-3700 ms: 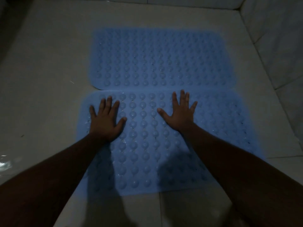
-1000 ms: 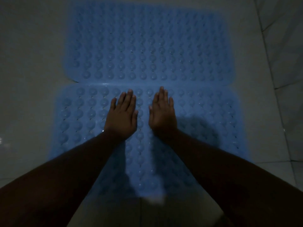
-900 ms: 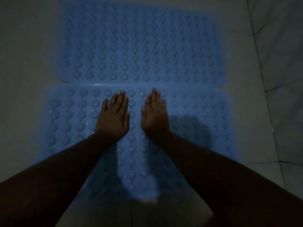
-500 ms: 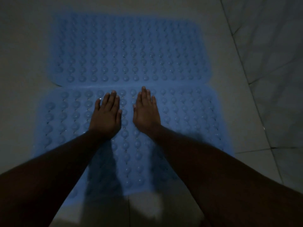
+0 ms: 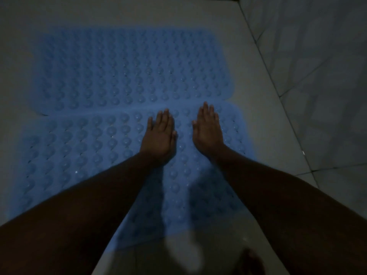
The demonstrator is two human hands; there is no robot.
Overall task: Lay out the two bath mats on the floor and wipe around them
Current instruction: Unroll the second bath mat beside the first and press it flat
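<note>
Nearest us, our left hand (image 5: 158, 138) and right hand (image 5: 207, 132) lie flat, fingers straight and together, on the near blue bumpy rubber bath mat (image 5: 79, 151). Beyond, touching edge to edge, lies the far blue bumpy rubber bath mat (image 5: 127, 70) on the pale tiled floor (image 5: 256, 108).

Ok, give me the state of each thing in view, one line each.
far bath mat: laid flat on the floor, bumps up
near bath mat: laid flat, far edge against the far bath mat
left hand: fingers straight, flat on the near bath mat
right hand: fingers straight, flat on the near bath mat

Two blue studded mats flat, edges touching: far mat (image 5: 129, 70), near mat (image 5: 83, 151).
</note>
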